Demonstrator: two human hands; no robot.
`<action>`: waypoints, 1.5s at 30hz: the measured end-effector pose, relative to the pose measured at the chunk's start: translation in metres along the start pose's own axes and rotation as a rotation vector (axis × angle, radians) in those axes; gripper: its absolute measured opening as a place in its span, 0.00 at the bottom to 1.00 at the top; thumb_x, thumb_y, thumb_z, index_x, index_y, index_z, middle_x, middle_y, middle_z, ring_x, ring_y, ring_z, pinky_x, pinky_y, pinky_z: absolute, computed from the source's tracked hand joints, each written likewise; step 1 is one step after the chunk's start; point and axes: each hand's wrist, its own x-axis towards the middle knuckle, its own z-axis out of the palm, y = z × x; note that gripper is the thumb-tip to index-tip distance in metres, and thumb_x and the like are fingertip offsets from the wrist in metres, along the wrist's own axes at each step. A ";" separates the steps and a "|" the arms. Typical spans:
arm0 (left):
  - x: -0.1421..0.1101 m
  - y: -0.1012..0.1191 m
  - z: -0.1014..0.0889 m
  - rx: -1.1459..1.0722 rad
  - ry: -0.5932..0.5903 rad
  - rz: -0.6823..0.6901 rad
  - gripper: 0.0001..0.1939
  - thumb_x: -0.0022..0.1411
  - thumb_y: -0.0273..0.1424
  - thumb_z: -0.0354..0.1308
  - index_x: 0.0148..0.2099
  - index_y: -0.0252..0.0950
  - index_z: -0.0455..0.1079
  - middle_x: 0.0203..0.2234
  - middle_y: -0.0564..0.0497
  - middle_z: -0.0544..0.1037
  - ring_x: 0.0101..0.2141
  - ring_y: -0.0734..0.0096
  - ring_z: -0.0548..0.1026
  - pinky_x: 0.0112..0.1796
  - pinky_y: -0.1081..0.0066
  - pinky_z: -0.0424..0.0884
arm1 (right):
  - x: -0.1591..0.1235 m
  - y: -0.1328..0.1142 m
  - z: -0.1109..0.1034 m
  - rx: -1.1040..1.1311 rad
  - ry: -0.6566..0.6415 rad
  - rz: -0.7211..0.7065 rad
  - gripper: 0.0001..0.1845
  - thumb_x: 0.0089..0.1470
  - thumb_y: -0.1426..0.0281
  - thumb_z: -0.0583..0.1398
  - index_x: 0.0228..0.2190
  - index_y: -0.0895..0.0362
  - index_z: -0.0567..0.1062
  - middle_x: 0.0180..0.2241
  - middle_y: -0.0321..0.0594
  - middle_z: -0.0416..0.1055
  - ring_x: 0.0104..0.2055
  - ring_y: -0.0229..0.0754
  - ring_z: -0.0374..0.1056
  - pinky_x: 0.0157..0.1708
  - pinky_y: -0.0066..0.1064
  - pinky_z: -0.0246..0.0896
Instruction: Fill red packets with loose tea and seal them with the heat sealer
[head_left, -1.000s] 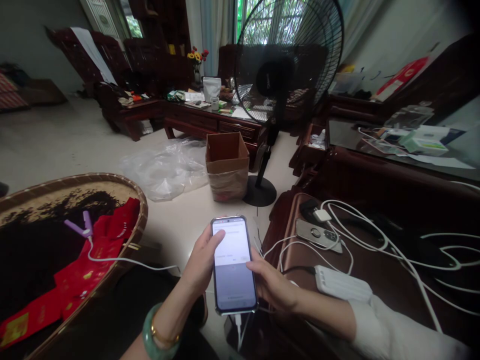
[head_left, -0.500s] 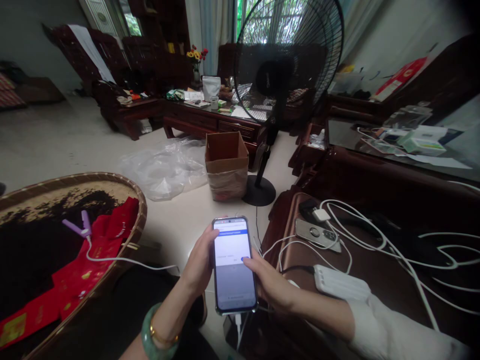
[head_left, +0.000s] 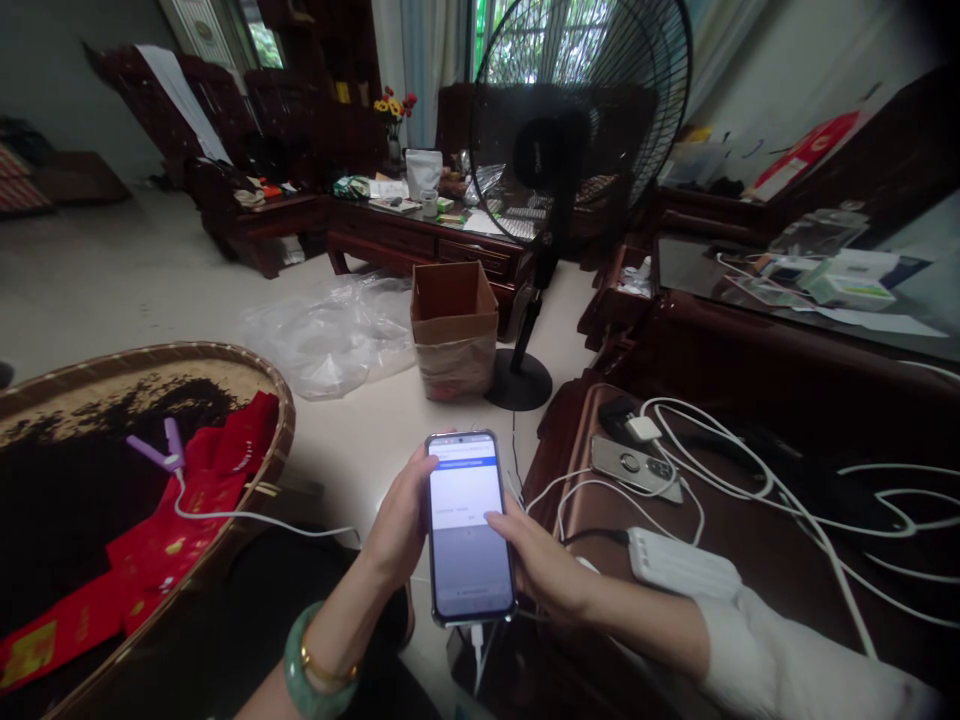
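Grasps phone (head_left: 469, 560) with both hands, grip closed round its sides: left hand (head_left: 401, 520) along left edge, right hand (head_left: 544, 565) along right. Holds it screen up over the floor, between woven tray (head_left: 281, 400) and brown surface (head_left: 750, 540), with white plug (head_left: 478, 638) in at bottom end. Versus one second ago: now shows blue band (head_left: 466, 463) across upper screen, plain back then; has left thumb (head_left: 424, 474) pulled back to the edge from further over the glass; has right thumb (head_left: 506, 524) slightly higher, tip on right side of screen. Versus half a second ago: looks nearly identical, just paler blue by right thumb tip. Keeps red packets (head_left: 206, 480) and purple device (head_left: 166, 450) lying in tray, silver phone (head_left: 626, 463) and white power bank (head_left: 679, 565) on brown surface, all unmoved.
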 end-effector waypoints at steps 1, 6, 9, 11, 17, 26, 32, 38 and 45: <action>0.000 0.000 0.000 -0.001 0.000 -0.003 0.31 0.52 0.40 0.60 0.57 0.33 0.66 0.44 0.45 0.77 0.45 0.55 0.73 0.44 0.66 0.66 | 0.000 0.000 0.000 0.000 0.003 -0.002 0.44 0.48 0.53 0.62 0.61 0.49 0.50 0.54 0.45 0.65 0.51 0.49 0.66 0.48 0.42 0.61; -0.001 0.000 0.000 -0.009 0.001 -0.017 0.30 0.52 0.39 0.60 0.56 0.32 0.65 0.42 0.45 0.78 0.43 0.55 0.74 0.42 0.66 0.66 | 0.001 0.002 -0.002 0.021 -0.008 -0.009 0.41 0.49 0.56 0.61 0.61 0.48 0.52 0.52 0.43 0.67 0.50 0.49 0.66 0.48 0.43 0.60; -0.001 0.002 0.000 -0.017 -0.015 -0.020 0.30 0.52 0.38 0.60 0.56 0.32 0.66 0.43 0.45 0.78 0.42 0.56 0.74 0.42 0.66 0.66 | 0.001 0.002 -0.002 0.022 -0.025 -0.011 0.40 0.48 0.57 0.61 0.60 0.48 0.53 0.53 0.43 0.66 0.50 0.49 0.66 0.48 0.43 0.61; -0.003 0.003 0.000 -0.019 -0.031 -0.030 0.29 0.50 0.35 0.60 0.55 0.33 0.66 0.41 0.46 0.78 0.39 0.58 0.75 0.40 0.67 0.66 | 0.001 0.001 -0.001 0.024 -0.029 -0.006 0.39 0.48 0.59 0.61 0.59 0.48 0.55 0.52 0.43 0.66 0.50 0.49 0.65 0.48 0.43 0.61; -0.006 0.005 -0.003 0.033 -0.129 -0.013 0.27 0.42 0.25 0.61 0.49 0.33 0.69 0.37 0.46 0.78 0.34 0.61 0.75 0.34 0.70 0.67 | -0.002 -0.006 0.003 0.030 -0.018 0.014 0.39 0.44 0.65 0.60 0.58 0.48 0.55 0.50 0.42 0.67 0.50 0.49 0.65 0.47 0.44 0.60; -0.004 -0.004 -0.012 0.136 -0.255 0.060 0.34 0.43 0.28 0.69 0.54 0.35 0.64 0.44 0.42 0.75 0.42 0.57 0.74 0.39 0.69 0.69 | -0.003 -0.013 0.006 -0.011 -0.026 0.039 0.38 0.39 0.68 0.59 0.54 0.50 0.57 0.47 0.41 0.69 0.47 0.48 0.65 0.46 0.42 0.59; -0.003 -0.006 -0.010 0.206 -0.209 0.081 0.33 0.43 0.28 0.69 0.53 0.34 0.63 0.43 0.43 0.76 0.41 0.60 0.74 0.41 0.69 0.69 | -0.002 -0.012 0.004 -0.004 -0.022 0.045 0.40 0.38 0.69 0.59 0.55 0.49 0.56 0.49 0.41 0.67 0.47 0.48 0.65 0.44 0.40 0.60; -0.003 -0.007 -0.007 0.270 -0.143 0.105 0.34 0.44 0.26 0.68 0.54 0.34 0.61 0.44 0.44 0.75 0.43 0.61 0.74 0.42 0.69 0.68 | -0.004 -0.012 0.004 0.010 -0.044 0.025 0.43 0.38 0.71 0.58 0.58 0.47 0.54 0.49 0.40 0.67 0.46 0.47 0.66 0.43 0.37 0.60; -0.002 -0.008 -0.008 0.180 -0.176 0.077 0.31 0.45 0.28 0.67 0.53 0.34 0.63 0.42 0.45 0.76 0.41 0.60 0.74 0.40 0.69 0.69 | -0.003 -0.012 0.002 -0.010 -0.030 0.035 0.41 0.37 0.71 0.57 0.56 0.48 0.56 0.49 0.40 0.68 0.46 0.48 0.65 0.39 0.36 0.60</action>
